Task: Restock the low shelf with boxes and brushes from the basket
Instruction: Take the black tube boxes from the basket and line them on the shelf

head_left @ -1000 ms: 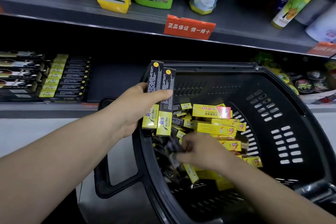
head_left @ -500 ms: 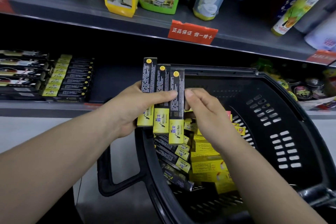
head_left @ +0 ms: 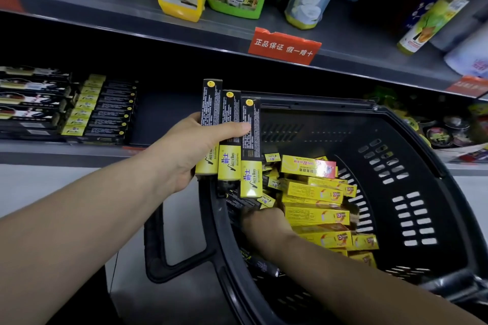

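Three boxes (head_left: 230, 111) gripped in my left hand (head_left: 184, 155); right hand (head_left: 264, 221) buried in the basket (head_left: 330, 134), grip I can't tell.

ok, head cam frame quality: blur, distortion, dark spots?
Head view: fisheye bows the upper shelf edge; low shelf recess sits in deep shadow; print on the black-and-yellow boxes in the left hand reads sharp; right hand in the basket is dim, soft.

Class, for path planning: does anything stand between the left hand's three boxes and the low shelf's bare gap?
Nothing visible does; the gap on the low shelf lies open beyond the boxes in the left hand.
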Demonstrator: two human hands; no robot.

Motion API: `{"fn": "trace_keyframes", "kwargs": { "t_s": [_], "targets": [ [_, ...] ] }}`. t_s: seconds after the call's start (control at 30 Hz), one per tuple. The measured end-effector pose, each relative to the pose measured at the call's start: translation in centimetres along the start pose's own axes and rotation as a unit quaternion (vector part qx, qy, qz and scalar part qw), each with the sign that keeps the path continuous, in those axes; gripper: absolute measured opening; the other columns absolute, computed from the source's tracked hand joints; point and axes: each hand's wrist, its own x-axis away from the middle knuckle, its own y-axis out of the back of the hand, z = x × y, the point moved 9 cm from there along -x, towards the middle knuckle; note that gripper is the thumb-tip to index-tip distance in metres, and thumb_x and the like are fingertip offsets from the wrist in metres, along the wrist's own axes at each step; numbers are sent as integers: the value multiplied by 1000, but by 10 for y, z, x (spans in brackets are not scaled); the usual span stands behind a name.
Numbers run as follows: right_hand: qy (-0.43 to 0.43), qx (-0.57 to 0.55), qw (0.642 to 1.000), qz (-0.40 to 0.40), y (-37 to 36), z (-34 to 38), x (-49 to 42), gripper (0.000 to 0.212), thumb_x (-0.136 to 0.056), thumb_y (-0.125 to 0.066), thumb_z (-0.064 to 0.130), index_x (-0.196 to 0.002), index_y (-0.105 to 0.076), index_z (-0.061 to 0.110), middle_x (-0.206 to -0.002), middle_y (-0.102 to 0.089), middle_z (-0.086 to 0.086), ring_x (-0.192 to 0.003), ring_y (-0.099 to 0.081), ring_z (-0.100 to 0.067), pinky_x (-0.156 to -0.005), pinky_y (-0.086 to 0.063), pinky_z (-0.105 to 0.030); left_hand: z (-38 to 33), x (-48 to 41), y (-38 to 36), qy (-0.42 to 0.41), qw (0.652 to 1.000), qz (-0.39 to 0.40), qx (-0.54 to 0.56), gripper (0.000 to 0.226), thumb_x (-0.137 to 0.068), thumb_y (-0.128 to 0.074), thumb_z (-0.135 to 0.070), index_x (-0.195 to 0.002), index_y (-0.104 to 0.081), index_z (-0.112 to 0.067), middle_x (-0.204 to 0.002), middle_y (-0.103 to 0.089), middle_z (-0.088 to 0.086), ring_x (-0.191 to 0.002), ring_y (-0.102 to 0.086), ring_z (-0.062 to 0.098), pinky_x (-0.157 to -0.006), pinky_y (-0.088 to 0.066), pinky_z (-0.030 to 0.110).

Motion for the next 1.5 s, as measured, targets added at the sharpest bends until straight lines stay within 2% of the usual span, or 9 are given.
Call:
{"fn": "trace_keyframes", "kwargs": {
  "t_s": [0.17, 0.33, 0.43, 0.57, 0.77, 0.9, 1.13, 1.27, 1.5],
  "targets": [
    [-98, -242, 965, -38, 19, -47, 13, 18, -78, -66, 28, -91, -56, 20, -94, -64, -4, -87, -62, -23, -60, -41, -26, 2, -1, 10, 15, 1000, 3, 23, 48, -65, -80, -29, -108, -62, -18, -74, -74, -1, -58, -69, 15, -45, -50, 23],
    [-89, -667, 726, -143, 85, -94, 54, 18, -69, -67, 32, -85, -64, 22, -81, -62, -12, -70, -55, -18, -58, -43, -28, 1, 0, 19, 21, 997, 13, 69, 50, -71, -77, -31, -115, -60, -14, -67, -71, -1, -49, -65, 14, -37, -45, 20],
    [-48, -719, 665, -198, 133, -91, 53, 35, -63, -65, 41, -89, -65, 17, -80, -63, -10, -69, -58, -18, -60, -45, -30, -1, -2, 29, 13, 997, -4, 71, 49, -69, -78, -31, -113, -60, -16, -70, -73, -1, -52, -68, 15, -41, -48, 23],
    [-32, -687, 686, -238, 176, -70, 36, 57, -74, -48, 74, -104, -65, 29, -102, -70, 8, -97, -64, -8, -88, -47, -34, -6, 0, 46, -3, 995, -37, 88, 41, -69, -78, -29, -104, -61, -18, -69, -74, -2, -54, -69, 15, -43, -50, 24],
    [1, -684, 698, -211, 210, -46, 6, 41, -85, -57, 51, -118, -45, 31, -112, -63, 1, -102, -62, -18, -90, -49, -40, -26, 8, 91, -44, 993, -73, 77, 57, -52, -81, -36, -103, -58, -25, -74, -75, -6, -64, -72, 12, -48, -53, 26],
    [67, -739, 661, -109, 222, -12, -31, 48, -89, -58, 29, -127, -35, 47, -101, -67, 3, -77, -72, -17, -62, -58, -35, -31, 21, 145, -76, 990, -121, -13, 63, -46, -81, -44, -102, -56, -32, -88, -69, -26, -85, -63, -8, -72, -49, 21],
    [40, -752, 655, -63, 228, 28, -111, 29, -79, -73, 33, -98, -58, 16, -91, -68, -3, -60, -68, -12, -52, -52, -19, 7, 39, 272, -38, 944, -327, 19, 109, -48, -83, -47, -141, -36, -18, -133, -52, 1, -120, -50, 31, -101, -40, 46],
    [-8, -626, 770, -120, 237, 38, -158, 62, -67, -72, 58, -103, -63, 9, -94, -71, -8, -57, -66, -11, -53, -48, -20, 7, 35, 318, -41, 933, -358, -3, 90, -56, -84, -44, -132, -45, -18, -122, -61, 5, -111, -56, 30, -101, -40, 49],
    [42, -348, 919, -179, 258, 92, -233, 41, -84, -60, 51, -97, -39, 18, -76, -50, 4, -67, -51, -15, -52, -31, -28, 14, 20, 362, -65, 910, -406, 51, 55, -66, -82, -33, -109, -49, -23, -110, -66, 6, -98, -63, 29, -93, -49, 48]
  ]
}}
